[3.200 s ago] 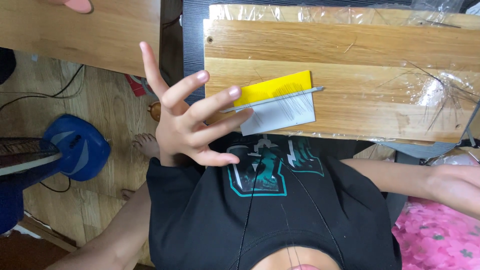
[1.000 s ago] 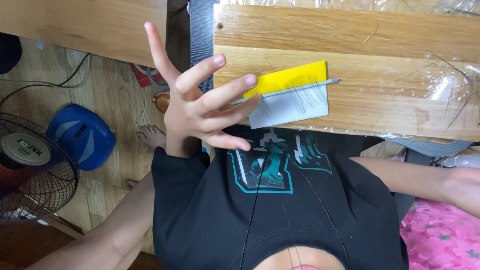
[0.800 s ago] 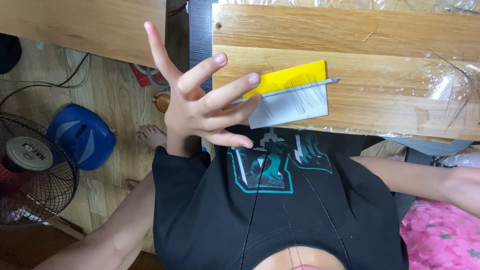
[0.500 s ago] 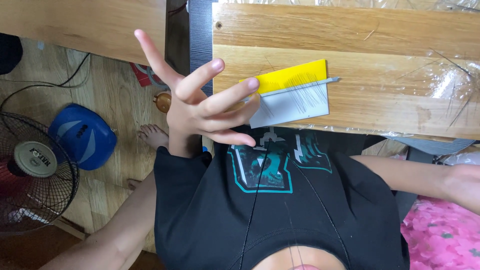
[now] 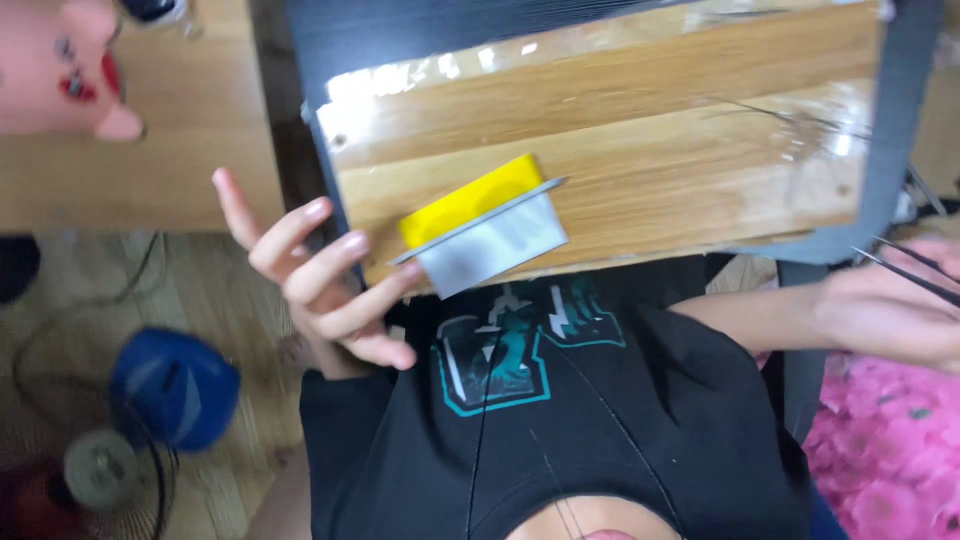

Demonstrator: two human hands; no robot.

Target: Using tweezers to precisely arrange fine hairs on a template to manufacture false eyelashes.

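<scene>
Board point(image 5: 640, 170): bare wood, visible grain, covered by glossy clear plastic film that glares at the far edge. Yellow sheet point(image 5: 468, 197) on it: matt, paper-like. Grey piece point(image 5: 495, 248) beside it: dull, smooth. Thin rod point(image 5: 480, 220) across both: metallic sheen. My shirt point(image 5: 540, 400): matt black cloth.

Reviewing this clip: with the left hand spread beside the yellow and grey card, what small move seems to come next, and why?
Probably the left hand closes its fingertips on the near corner of the yellow and grey card. Its fingers are spread and empty, one fingertip already at the card's edge, which overhangs the wooden board. The right hand sits off to the side with thin dark strands.
</scene>
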